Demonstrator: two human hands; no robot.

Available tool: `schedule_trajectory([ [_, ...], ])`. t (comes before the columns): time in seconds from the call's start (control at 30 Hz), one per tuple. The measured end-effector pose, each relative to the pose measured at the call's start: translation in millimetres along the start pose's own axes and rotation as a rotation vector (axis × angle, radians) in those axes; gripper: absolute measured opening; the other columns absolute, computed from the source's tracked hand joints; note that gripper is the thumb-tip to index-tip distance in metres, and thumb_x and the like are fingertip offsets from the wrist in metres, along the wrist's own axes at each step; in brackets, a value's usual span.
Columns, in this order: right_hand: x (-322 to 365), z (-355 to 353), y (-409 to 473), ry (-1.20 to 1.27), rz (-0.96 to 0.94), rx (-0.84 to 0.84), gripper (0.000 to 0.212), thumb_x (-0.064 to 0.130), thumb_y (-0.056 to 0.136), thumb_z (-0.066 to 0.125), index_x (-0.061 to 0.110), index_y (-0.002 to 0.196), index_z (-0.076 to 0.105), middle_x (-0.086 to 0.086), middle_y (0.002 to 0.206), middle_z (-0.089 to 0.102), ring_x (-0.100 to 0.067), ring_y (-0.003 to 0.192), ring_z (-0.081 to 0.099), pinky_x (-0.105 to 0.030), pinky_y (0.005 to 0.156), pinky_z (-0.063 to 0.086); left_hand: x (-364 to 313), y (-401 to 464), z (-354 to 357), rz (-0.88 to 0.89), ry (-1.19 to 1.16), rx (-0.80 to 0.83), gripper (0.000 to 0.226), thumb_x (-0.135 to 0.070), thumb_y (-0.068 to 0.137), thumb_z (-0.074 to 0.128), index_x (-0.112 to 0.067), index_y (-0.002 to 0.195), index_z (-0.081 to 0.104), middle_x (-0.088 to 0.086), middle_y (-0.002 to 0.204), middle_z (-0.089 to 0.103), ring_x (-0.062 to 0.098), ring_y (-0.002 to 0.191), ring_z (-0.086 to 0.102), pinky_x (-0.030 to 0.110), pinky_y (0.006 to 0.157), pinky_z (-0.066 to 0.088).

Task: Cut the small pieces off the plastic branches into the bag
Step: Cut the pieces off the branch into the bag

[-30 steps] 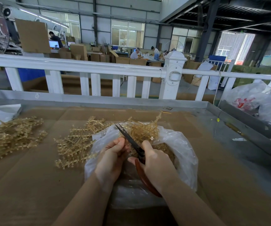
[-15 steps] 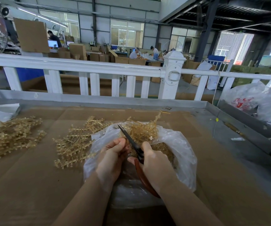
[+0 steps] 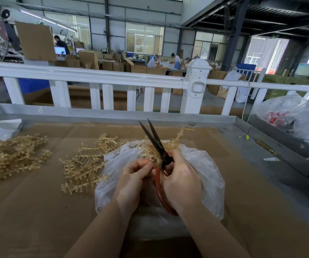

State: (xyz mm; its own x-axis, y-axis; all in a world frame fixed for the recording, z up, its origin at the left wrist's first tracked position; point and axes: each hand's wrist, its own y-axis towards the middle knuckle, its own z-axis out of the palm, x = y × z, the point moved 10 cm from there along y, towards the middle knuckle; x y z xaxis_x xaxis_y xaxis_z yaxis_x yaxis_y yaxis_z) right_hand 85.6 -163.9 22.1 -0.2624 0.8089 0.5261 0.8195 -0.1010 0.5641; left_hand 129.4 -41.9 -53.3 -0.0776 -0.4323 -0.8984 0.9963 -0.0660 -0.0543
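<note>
Both hands work over the bag (image 3: 204, 164), a clear, crinkled plastic sack lying open on the cardboard (image 3: 38, 211) that covers the table. Left hand (image 3: 131, 181) has fingers curled, tips pinching sth small & amber at the bag mouth; the piece itself is mostly hidden by fingertips, can't make out its shape. Right hand (image 3: 180, 178) is wrapped round the scissors (image 3: 156, 144): thumb on top near the pivot, other fingers hidden under the palm. Handle loops are reddish-brown, curved, mostly covered by the palm, with the lower loop showing below the wrist. Blades are dark, thin, tapering to points, slightly parted in a narrow V, long axis running from the hands up & a bit left, tips aimed away from the person toward the fence (image 3: 98, 77).

Branches (image 3: 86, 161): translucent amber plastic, knobbly stems w/ short stubs, in a loose heap just left of the bag, touching its edge. More amber bits sit inside the bag behind the blades, blurred thru the film. A 2nd heap (image 3: 10, 157) lies well apart at far left, cut off by the frame edge.
</note>
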Motion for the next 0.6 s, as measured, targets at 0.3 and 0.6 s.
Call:
schedule_trajectory([
  [0.3, 5, -2, 5, 0.078, -0.023, 0.024, 0.024, 0.025, 0.087, 0.065, 0.029, 0.109, 0.057, 0.015, 0.081, 0.06, -0.006, 0.083, 0.061, -0.03, 0.076, 0.053, -1, -4, 14, 0.005, 0.003, 0.09, 0.04, -0.029, 0.079, 0.065, 0.004, 0.102, 0.067, 0.025, 0.094, 0.069, 0.034, 0.084, 0.066, 0.041, 0.08, 0.054],
  [0.6, -25, -24, 18, 0.384, 0.169, -0.005, 0.019, 0.009, 0.086, 0.064, 0.023, 0.097, 0.058, 0.01, 0.073, 0.062, -0.005, 0.068, 0.06, -0.02, 0.062, 0.047, -6, 4, 1, 0.115, -0.059, -0.018, 0.025, -0.025, 0.074, 0.064, -0.004, 0.086, 0.072, 0.013, 0.08, 0.073, 0.018, 0.07, 0.07, 0.021, 0.059, 0.055],
])
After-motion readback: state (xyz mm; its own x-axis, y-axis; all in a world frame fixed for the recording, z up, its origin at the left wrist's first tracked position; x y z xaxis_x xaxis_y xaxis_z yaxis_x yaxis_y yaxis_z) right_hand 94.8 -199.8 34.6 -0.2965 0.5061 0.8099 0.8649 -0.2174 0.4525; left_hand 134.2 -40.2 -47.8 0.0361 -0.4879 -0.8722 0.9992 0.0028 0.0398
